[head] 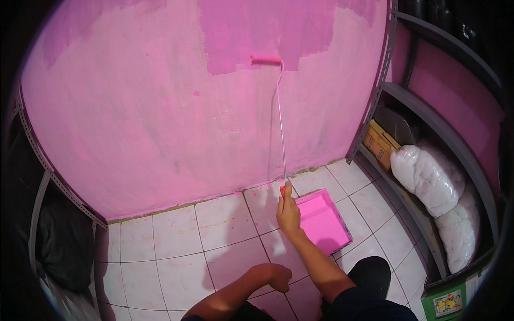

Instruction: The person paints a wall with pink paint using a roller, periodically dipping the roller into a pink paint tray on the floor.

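My right hand (289, 216) grips the red handle (282, 191) of a long-framed paint roller. Its thin metal rod (281, 128) runs up to a pink roller sleeve (266, 60), which lies against the wall (160, 120) at the lower part of a darker pink painted patch (257, 36). Beside and partly behind that hand, a square paint tray (325, 220) holding bright pink paint rests on the floor. Lower down, my left hand (280, 277) is curled in, with nothing seen in it; its palm side is hidden.
White floor tiles (176, 240) bear pink drops near the wall. At the right, a metal shelf rack (433, 100) holds white plastic-wrapped bundles (425, 180) and a cardboard box (377, 144). Another rack (38, 208) with a dark bag (64, 240) stands left. A green box (443, 303) sits lower right.
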A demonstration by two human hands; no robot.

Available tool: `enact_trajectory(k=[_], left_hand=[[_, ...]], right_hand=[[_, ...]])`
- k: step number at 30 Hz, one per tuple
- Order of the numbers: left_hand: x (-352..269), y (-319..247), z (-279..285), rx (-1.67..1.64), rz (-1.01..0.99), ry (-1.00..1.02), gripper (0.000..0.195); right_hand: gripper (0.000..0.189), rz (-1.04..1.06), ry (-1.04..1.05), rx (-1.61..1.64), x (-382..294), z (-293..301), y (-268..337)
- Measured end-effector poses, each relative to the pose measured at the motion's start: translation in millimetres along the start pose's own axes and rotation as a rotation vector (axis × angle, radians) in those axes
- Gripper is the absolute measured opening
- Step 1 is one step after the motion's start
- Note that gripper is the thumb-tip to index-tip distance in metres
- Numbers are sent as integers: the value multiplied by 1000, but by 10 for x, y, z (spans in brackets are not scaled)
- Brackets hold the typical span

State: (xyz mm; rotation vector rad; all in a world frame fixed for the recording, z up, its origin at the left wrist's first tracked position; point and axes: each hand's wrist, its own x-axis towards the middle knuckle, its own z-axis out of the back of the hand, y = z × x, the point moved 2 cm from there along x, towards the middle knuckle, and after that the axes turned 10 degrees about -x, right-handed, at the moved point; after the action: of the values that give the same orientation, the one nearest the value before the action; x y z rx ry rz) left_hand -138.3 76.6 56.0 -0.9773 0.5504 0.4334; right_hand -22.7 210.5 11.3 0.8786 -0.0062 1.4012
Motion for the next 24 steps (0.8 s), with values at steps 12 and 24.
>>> enact_trajectory(k=[12,24], left_hand=[[42,93,-48,-6,7,-11,38],[-14,1,-8,-12,16,-76,41]], right_hand=[[57,199,-292,55,1343,966,648],[56,41,-51,-70,20,62,-357]])
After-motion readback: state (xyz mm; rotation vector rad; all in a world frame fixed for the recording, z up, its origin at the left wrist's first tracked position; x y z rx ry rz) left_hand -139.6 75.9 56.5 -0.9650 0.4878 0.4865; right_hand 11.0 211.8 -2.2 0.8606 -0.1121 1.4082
